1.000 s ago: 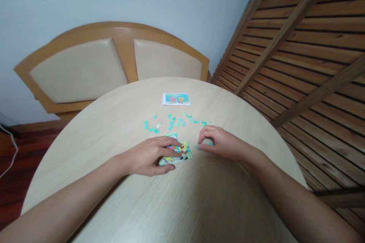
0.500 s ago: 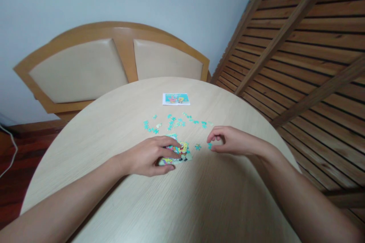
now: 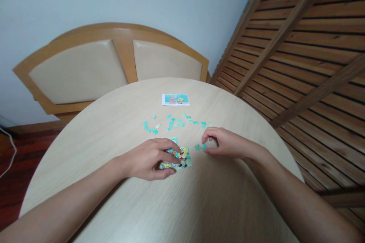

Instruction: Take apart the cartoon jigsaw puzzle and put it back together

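Observation:
A partly assembled jigsaw puzzle (image 3: 184, 155) with bright cartoon figures lies on the round table (image 3: 159, 212). Spread across its left part is my left hand (image 3: 155, 157), fingers apart and resting on it, so some of the picture is hidden. To the right, my right hand (image 3: 216, 142) is curled, its thumb and index finger around a small teal puzzle piece (image 3: 204, 147) at the tabletop. Just left of that piece lies a loose puzzle piece (image 3: 197, 147) with some yellow on it.
Several loose teal pieces (image 3: 171, 122) lie scattered beyond the puzzle. Farther back is a printed picture sheet (image 3: 176, 99) with cartoon figures. A padded chair back (image 3: 129, 53) stands behind the table, and a slatted wooden panel (image 3: 299, 53) rises on the right.
My right hand has shifted slightly left, and the teal piece at its fingertips has moved with it toward the loose piece. My left hand stays on the puzzle, barely lower in view.

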The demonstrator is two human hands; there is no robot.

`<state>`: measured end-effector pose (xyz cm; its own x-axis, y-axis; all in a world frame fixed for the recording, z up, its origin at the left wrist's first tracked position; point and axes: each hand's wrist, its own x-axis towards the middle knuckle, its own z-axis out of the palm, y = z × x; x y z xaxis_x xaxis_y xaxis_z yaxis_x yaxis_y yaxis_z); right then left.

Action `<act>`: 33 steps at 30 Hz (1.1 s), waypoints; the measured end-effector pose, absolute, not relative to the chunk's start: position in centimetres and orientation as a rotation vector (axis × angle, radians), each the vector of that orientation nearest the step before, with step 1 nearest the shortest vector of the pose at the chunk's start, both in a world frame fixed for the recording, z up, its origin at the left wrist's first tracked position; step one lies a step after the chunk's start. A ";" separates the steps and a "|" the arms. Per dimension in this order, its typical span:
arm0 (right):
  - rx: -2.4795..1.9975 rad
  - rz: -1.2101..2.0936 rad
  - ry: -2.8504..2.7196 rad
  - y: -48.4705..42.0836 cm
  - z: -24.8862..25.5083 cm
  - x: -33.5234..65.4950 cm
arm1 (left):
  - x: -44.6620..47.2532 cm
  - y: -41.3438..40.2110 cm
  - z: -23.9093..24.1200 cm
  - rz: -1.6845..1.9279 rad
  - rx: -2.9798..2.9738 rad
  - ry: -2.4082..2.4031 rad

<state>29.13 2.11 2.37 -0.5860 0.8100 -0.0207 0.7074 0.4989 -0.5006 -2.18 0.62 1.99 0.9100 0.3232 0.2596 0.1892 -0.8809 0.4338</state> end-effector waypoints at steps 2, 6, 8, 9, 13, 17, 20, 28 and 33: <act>-1.292 0.708 -2.515 1.9 2.5 28.8 | -2.1 0.5 2.0 0.458 2.668 0.369; -1.263 0.828 -2.479 1.6 2.7 28.3 | -2.0 0.4 2.0 0.447 2.677 0.357; -1.234 0.890 -2.458 1.5 2.8 28.2 | -1.9 0.2 2.1 0.431 2.685 0.357; -1.214 0.920 -2.447 1.5 2.8 28.2 | -1.9 0.1 2.1 0.422 2.690 0.358; -1.118 1.003 -2.422 1.3 2.7 27.9 | -1.7 -0.2 2.2 0.399 2.712 0.362; -1.106 1.037 -2.464 1.3 2.3 27.4 | -1.7 -0.3 2.2 0.386 2.722 0.375; -1.100 1.040 -2.489 1.3 2.1 27.2 | -1.7 -0.2 2.1 0.377 2.726 0.380; -1.085 0.987 -2.486 1.2 1.9 27.1 | -1.7 -0.1 2.0 0.413 2.721 0.367; -1.061 0.989 -2.510 1.2 1.8 27.0 | -1.7 -0.1 2.1 0.436 2.715 0.369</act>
<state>26.99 1.18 1.85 -0.7066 0.7066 -0.0382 0.5428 0.5066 -0.6699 -1.75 -0.14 2.05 0.9182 0.3079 0.2494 0.1952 -0.8992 0.3916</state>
